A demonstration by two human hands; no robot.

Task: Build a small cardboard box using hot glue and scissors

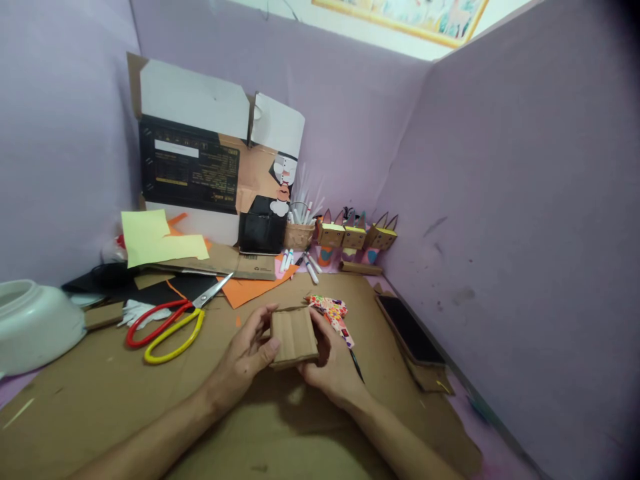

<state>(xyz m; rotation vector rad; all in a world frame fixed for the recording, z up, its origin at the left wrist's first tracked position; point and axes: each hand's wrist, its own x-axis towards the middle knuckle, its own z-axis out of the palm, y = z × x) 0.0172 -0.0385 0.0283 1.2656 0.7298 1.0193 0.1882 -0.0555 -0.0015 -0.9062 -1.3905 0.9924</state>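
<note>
A small folded cardboard box (294, 335) is held between both hands above the brown cardboard work surface (125, 400). My left hand (245, 360) grips its left side, thumb pressed on the front face. My right hand (333, 370) wraps round its right and back side. A patterned colourful paper strip (334, 313) lies just behind the box, and a dark pen-like tool (357, 365) lies beside my right hand.
Red and yellow scissors (170, 323) lie to the left. A white bowl (35, 323) sits at far left. A phone (409, 328) rests near the right wall. Orange and yellow paper, a large printed carton (200, 167), a basket of markers (299, 235) and small cardboard figures (356, 235) stand behind.
</note>
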